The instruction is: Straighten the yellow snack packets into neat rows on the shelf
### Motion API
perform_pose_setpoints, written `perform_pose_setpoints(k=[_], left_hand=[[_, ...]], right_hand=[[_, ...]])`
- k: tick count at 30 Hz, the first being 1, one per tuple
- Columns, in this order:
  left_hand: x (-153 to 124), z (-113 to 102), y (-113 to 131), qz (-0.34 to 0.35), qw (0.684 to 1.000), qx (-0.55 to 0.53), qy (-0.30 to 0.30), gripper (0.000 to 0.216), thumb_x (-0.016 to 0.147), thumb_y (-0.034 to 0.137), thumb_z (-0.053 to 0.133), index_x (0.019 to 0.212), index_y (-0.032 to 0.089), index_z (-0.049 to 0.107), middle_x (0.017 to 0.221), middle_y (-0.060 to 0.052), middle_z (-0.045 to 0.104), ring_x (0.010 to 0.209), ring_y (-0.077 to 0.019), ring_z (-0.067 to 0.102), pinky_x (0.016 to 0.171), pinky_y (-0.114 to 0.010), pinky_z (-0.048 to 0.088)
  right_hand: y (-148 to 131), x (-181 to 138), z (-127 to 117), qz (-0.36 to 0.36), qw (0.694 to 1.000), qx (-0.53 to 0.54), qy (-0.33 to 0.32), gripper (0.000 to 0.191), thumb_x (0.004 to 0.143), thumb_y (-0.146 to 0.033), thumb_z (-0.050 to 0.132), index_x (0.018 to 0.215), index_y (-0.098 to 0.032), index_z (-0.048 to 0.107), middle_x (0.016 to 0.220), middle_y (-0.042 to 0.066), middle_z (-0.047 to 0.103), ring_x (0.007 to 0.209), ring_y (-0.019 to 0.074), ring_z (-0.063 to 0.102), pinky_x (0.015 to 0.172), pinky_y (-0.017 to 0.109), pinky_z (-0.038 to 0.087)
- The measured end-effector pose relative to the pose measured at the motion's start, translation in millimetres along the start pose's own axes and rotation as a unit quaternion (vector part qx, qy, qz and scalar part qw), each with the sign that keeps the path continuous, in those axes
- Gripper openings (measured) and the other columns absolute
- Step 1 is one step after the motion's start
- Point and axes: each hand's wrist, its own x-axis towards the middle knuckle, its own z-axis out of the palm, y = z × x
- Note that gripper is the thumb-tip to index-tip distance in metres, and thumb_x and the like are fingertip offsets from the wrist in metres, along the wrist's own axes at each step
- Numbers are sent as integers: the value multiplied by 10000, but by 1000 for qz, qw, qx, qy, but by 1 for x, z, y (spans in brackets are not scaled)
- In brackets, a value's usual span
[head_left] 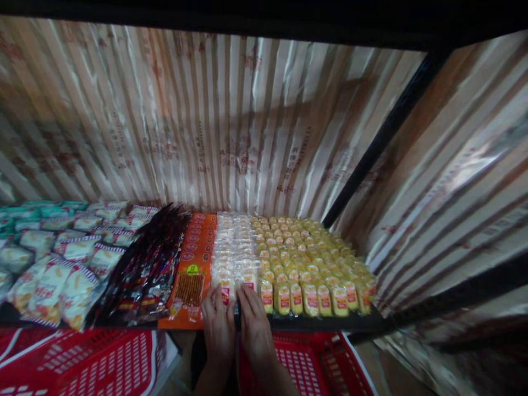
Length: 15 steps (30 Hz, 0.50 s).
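Red baskets (313,363) below | left hand (218,324), right hand (254,322) flat, spread at shelf edge (322,323) | touching white packets (231,258)

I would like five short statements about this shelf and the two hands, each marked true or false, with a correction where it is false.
1. Both hands rest on the white snack packets at the front edge of the shelf. True.
2. The yellow snack packets lie left of the white ones. False: they lie to the right.
3. The left hand lifts an orange packet into the air. False: it lies flat at the shelf edge, next to the right hand.
4. Red baskets stand below the shelf. True.
5. The orange packets are between the dark packets and the white ones. True.
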Motion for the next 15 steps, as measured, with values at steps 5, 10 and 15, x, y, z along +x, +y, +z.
perform_pose_setpoints(k=[5,10,15], left_hand=[[-1,6,-9,9,1000,-17,-9,333,888,277,375,1149,142,533,1141,-127,522,1106,-237,479,937,-487,446],[6,3,-15,38,999,16,12,381,900,263,339,1228,145,494,1210,-139,543,1157,-231,480,961,-453,439],[25,8,-14,143,980,127,54,600,884,223,335,1430,121,110,1463,-188,296,1385,-297,153,1045,-523,325]], right_hand=[[0,-1,11,12,1000,-2,-10,558,851,-107,403,1391,-229,340,1410,83,418,1303,218,384,1021,426,422],[-5,5,20,17,1000,1,21,575,887,-106,340,1429,-255,219,1478,66,290,1348,218,295,1043,453,388],[-16,25,34,79,993,7,86,569,943,-242,328,1456,-220,81,1522,82,131,1388,250,156,1074,518,318]])
